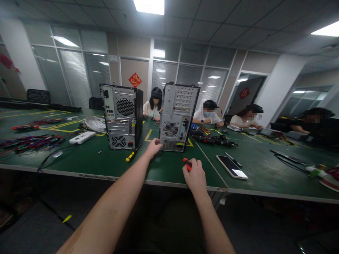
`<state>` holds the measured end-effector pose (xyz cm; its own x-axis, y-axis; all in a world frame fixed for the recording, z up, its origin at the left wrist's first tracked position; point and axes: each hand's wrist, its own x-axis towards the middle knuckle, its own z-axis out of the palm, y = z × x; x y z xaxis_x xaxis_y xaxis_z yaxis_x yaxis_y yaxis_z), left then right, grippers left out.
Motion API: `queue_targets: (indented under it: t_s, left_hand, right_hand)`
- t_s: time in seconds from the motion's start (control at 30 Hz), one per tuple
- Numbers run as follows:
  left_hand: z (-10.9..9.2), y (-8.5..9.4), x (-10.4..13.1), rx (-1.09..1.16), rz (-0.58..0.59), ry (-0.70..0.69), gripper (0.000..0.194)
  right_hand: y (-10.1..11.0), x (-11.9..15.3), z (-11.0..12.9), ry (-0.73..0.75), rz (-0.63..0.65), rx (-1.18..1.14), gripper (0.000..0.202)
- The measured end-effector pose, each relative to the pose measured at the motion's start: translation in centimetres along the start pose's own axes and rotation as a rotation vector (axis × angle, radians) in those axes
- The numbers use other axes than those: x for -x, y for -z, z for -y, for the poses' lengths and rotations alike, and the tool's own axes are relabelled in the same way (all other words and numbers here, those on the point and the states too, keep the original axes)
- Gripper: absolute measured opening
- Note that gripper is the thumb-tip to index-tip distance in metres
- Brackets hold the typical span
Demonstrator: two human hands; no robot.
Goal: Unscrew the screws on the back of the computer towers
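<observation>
Two computer towers stand upright on the green table, rear panels facing me. My left hand (154, 147) is at the lower left edge of the right tower (169, 106), fingers curled together; whether anything small is between them is hidden. In my right hand (195, 173) is a red and black screwdriver (186, 164), its shaft pointing toward the bottom of that tower. A yellow and black screwdriver (130, 156) lies in front of the left tower (120, 116).
A phone (231, 167) lies at the right, beyond it black cables (219, 139). Further left are a white power bank (82, 137), wire bundles (31, 142) and a white basket (95, 124). Several people sit across the table (169, 174).
</observation>
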<state>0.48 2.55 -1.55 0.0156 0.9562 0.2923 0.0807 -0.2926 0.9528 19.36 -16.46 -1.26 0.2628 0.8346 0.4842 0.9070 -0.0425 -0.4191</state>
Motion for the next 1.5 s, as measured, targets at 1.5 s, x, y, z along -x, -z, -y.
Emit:
queue_targets:
  t_s: [1.5]
  left_hand:
    - [0.52,-0.2,-0.31,-0.014,-0.033,-0.027,0.015]
  right_hand:
    - [-0.38,-0.03,-0.26,0.034,-0.059,-0.012,0.01]
